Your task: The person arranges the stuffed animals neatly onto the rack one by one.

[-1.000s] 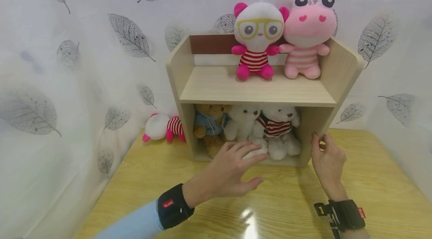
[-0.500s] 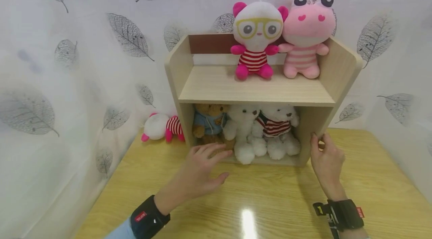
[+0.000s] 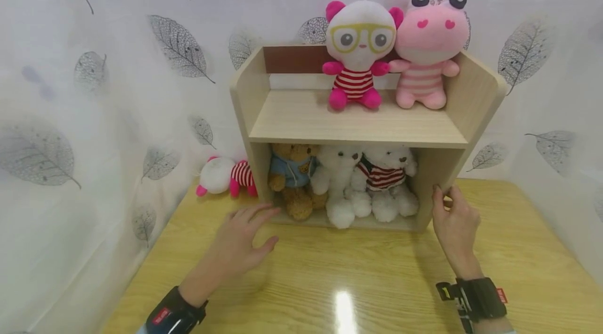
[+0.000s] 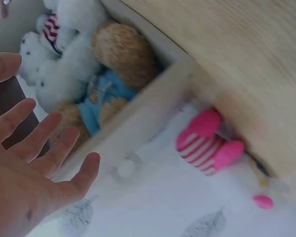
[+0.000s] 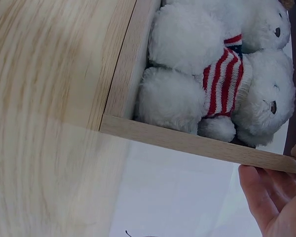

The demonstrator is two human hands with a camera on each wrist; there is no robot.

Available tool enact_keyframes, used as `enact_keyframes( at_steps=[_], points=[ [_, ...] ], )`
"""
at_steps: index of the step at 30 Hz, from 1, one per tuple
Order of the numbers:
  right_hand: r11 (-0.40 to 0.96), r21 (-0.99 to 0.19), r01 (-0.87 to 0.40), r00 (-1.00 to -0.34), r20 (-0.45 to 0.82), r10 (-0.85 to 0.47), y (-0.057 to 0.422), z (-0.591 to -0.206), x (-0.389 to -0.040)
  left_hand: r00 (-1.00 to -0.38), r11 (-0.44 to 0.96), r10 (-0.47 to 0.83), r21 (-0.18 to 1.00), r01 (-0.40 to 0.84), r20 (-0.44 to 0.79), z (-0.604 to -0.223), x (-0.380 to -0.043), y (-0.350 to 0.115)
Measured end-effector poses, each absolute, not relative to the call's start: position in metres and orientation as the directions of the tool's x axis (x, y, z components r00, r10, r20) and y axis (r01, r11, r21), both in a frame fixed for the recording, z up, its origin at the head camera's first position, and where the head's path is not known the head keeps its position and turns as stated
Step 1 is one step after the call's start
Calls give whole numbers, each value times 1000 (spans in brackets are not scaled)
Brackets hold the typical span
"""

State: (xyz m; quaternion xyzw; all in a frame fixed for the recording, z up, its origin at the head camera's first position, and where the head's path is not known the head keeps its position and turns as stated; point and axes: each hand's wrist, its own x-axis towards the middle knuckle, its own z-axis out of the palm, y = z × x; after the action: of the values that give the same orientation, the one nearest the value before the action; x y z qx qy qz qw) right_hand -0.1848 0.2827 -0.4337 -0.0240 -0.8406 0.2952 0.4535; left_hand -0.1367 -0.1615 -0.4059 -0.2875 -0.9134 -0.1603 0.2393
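Note:
My left hand (image 3: pixel 240 240) hovers in front of the lower left corner of the wooden shelf (image 3: pixel 358 130), fingers spread and holding nothing. In the left wrist view the same hand's fingers (image 4: pixel 64 148) stand apart from the shelf. At the shelf's right side panel, my right hand (image 3: pixel 456 224) pinches the front edge. The right wrist view has the thumb on the inner side and the fingers (image 5: pixel 259 192) outside. Inside the lower compartment sit a brown teddy bear (image 3: pixel 294 174) in a blue hoodie, a white plush bear (image 3: pixel 340 187) and a white plush dog (image 3: pixel 387 182) in a striped sweater.
A plush panda (image 3: pixel 355 56) with yellow glasses and a pink plush hippo (image 3: pixel 426 56) sit on the upper shelf. Left of the shelf, another panda plush (image 3: pixel 221 176) lies on the wooden table (image 3: pixel 301 281). A leaf-patterned curtain (image 3: pixel 127 114) hangs behind.
My left hand has moved left, from before the white plush toys to the shelf's lower left corner, uncovering the teddy bear's legs. My right hand stays at the side panel.

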Motion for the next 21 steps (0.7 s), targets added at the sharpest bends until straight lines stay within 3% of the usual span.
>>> enact_keyframes(
  at_steps=[5, 11, 15, 21],
  points=[
    [832, -492, -258, -582, 766, 273, 284, -432, -184, -791, 833, 361, 211, 512, 494, -410, -145, -186],
    [833, -478, -279, -583, 774, 249, 286, -431, -184, -954, 905, 109, 369, 211, 278, -411, -174, -219],
    [842, -455, -290, -571, 788, 230, 288, -431, -185, -986, 889, 21, 448, 95, 166, -416, -204, -237],
    [859, -375, -348, -553, 822, 135, 292, -429, -186, -998, 845, 23, 533, 51, 58, -433, -245, -247]
  ],
)
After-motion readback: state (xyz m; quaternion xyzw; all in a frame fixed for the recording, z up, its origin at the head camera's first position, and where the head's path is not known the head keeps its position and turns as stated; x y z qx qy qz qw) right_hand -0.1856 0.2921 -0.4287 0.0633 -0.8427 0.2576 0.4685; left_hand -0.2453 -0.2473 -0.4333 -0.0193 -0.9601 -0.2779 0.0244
